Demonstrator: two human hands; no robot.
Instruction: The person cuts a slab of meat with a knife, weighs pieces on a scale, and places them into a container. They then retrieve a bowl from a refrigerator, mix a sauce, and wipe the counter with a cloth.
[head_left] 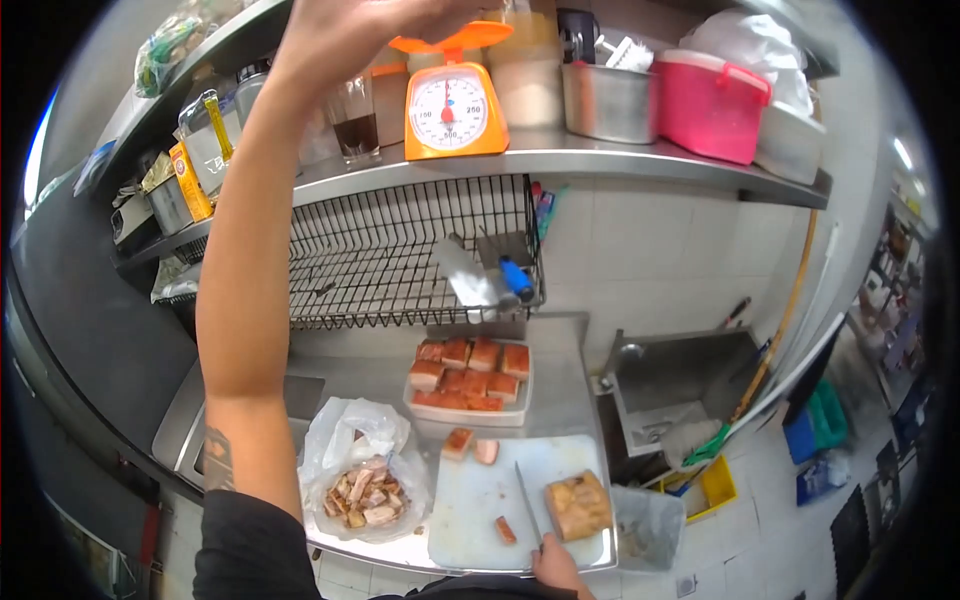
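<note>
My left hand [400,20] is raised at the top, over the orange kitchen scale [455,110] on the shelf; its fingertips are partly cut off, and whether it holds anything does not show. Low in the view, my right hand [558,566] is closed round the handle of a knife [527,500], whose blade lies over the white cutting board [470,510]. Just right of the blade sits a large block of meat [578,507]. Smaller pieces [457,443] rest at the board's top left, and a thin strip [505,530] lies near its middle.
Behind the board, a white tray [468,412] holds several meat blocks. A plastic bag [365,490] of chopped pieces stands at the left. Above are a wire rack [380,250] and a steel shelf [620,158] with containers. At the right are a sink [685,380] and a bin [650,530].
</note>
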